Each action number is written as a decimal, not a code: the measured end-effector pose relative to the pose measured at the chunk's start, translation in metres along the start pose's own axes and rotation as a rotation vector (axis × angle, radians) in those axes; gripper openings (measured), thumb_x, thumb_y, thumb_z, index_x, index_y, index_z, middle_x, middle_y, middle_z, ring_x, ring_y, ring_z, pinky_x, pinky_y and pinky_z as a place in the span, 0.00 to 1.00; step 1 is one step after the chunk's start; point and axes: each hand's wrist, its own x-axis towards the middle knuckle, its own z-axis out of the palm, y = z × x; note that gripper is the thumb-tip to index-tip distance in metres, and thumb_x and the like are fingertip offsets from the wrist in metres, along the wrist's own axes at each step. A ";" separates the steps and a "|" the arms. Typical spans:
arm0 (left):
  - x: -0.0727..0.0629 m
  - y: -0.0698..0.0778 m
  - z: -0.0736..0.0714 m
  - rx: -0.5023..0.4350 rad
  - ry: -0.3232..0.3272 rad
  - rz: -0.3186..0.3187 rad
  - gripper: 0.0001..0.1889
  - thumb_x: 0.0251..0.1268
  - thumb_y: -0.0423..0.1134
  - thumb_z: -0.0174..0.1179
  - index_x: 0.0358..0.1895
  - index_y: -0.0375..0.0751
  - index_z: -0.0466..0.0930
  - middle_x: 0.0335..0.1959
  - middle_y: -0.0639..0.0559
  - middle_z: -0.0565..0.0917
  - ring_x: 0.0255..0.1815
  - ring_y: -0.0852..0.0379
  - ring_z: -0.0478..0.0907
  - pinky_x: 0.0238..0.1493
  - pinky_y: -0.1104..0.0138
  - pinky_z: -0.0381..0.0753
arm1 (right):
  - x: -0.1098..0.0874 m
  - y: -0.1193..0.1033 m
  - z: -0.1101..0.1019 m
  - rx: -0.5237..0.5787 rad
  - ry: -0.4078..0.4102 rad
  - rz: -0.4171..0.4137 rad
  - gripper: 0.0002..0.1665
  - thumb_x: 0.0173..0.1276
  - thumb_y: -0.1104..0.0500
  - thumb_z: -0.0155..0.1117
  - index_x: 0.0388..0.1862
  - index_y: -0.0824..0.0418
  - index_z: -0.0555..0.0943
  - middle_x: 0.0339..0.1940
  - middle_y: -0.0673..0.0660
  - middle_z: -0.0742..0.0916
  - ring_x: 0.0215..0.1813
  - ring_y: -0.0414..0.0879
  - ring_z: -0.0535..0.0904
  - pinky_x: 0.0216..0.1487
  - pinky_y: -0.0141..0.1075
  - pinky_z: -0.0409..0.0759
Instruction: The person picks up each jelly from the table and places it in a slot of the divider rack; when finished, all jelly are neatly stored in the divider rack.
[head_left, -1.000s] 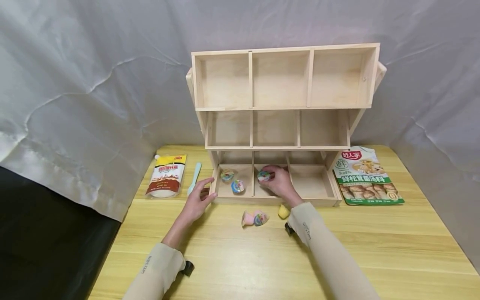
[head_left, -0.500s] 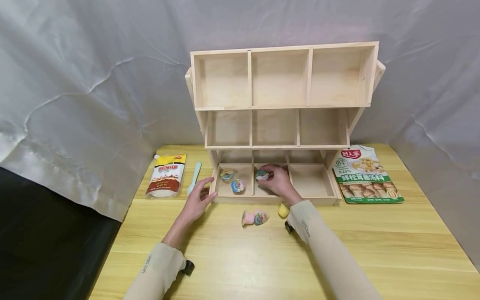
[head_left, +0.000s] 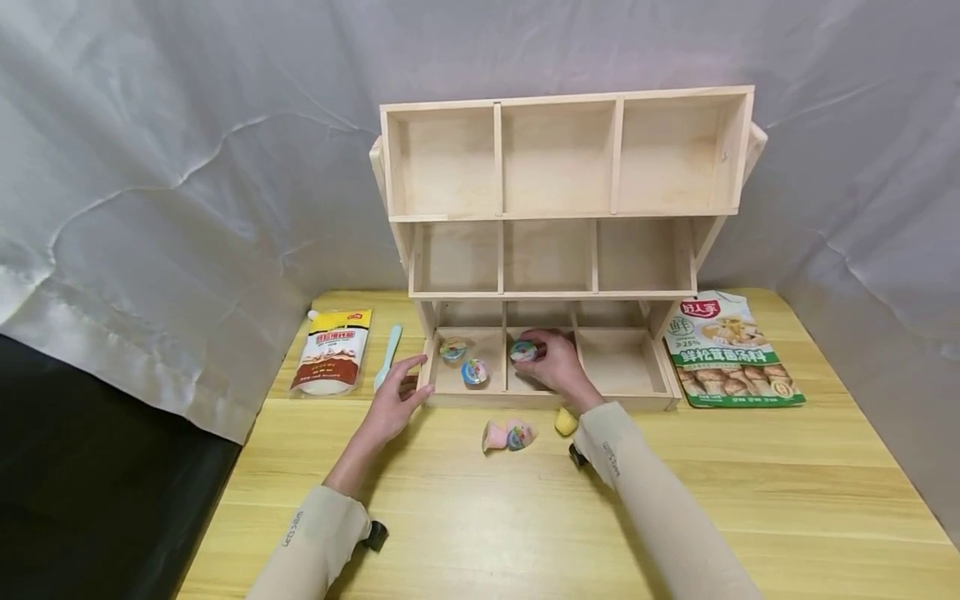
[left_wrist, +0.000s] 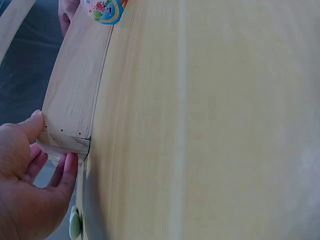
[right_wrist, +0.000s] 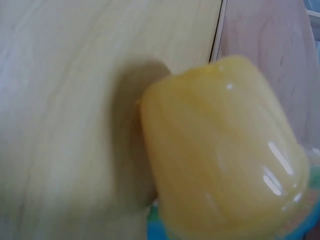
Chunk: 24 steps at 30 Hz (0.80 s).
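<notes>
In the middle compartment of the bottom tier, my right hand pinches a jelly cup with a colourful lid. My left hand grips the left front corner of the tiered wooden storage box; the left wrist view shows thumb and fingers on either side of that corner. Two more jelly cups, one orange-lidded and one blue-rimmed, sit in the left compartment. On the table before the box lie two pink jelly cups and a yellow one, which fills much of the right wrist view.
Left of the box lie a yellow-topped spouted pouch and a pale green spoon. A green and white mushroom seasoning packet lies against its right side. Grey fabric hangs behind and around the wooden table.
My right hand has shifted the jelly cup slightly left within the middle compartment, then holds it there. The left hand stays at the box corner.
</notes>
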 end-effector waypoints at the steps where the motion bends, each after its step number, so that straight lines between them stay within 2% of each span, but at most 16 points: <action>1: 0.000 0.000 0.000 0.000 0.000 0.001 0.30 0.75 0.35 0.62 0.77 0.43 0.66 0.76 0.37 0.65 0.69 0.30 0.73 0.72 0.41 0.74 | -0.001 0.000 0.000 -0.008 0.006 -0.006 0.34 0.59 0.61 0.81 0.64 0.62 0.80 0.54 0.65 0.84 0.51 0.57 0.84 0.54 0.47 0.87; 8: 0.000 -0.002 0.001 0.009 0.002 -0.002 0.30 0.75 0.35 0.62 0.77 0.43 0.66 0.76 0.37 0.65 0.69 0.31 0.73 0.73 0.42 0.74 | -0.019 -0.007 -0.013 -0.050 0.079 -0.111 0.34 0.59 0.58 0.82 0.64 0.64 0.81 0.57 0.68 0.83 0.54 0.61 0.82 0.58 0.54 0.84; 12: 0.001 -0.001 0.002 0.008 0.010 -0.012 0.30 0.75 0.33 0.62 0.77 0.41 0.65 0.76 0.36 0.65 0.69 0.31 0.73 0.72 0.41 0.74 | -0.039 -0.014 -0.031 -0.031 0.071 -0.172 0.32 0.63 0.60 0.79 0.65 0.65 0.80 0.59 0.69 0.83 0.57 0.64 0.81 0.60 0.56 0.84; 18: 0.002 0.000 0.004 0.014 0.005 -0.019 0.31 0.77 0.30 0.58 0.79 0.34 0.61 0.78 0.31 0.61 0.69 0.26 0.71 0.73 0.38 0.71 | -0.075 -0.013 -0.055 -0.005 0.045 -0.146 0.27 0.65 0.61 0.76 0.63 0.64 0.81 0.55 0.65 0.83 0.56 0.62 0.81 0.59 0.55 0.84; 21: 0.002 0.000 0.004 0.016 0.005 -0.026 0.31 0.76 0.31 0.59 0.78 0.36 0.62 0.78 0.32 0.61 0.69 0.27 0.71 0.73 0.39 0.71 | -0.090 -0.006 -0.059 0.010 0.043 -0.144 0.24 0.65 0.63 0.76 0.60 0.65 0.83 0.53 0.65 0.85 0.53 0.59 0.82 0.57 0.53 0.85; 24: 0.001 0.000 0.002 0.022 0.005 -0.029 0.31 0.76 0.32 0.61 0.78 0.40 0.64 0.77 0.34 0.63 0.69 0.29 0.73 0.73 0.42 0.73 | -0.102 0.002 -0.061 0.001 0.039 -0.141 0.22 0.65 0.63 0.77 0.57 0.64 0.85 0.50 0.63 0.87 0.49 0.54 0.83 0.54 0.48 0.86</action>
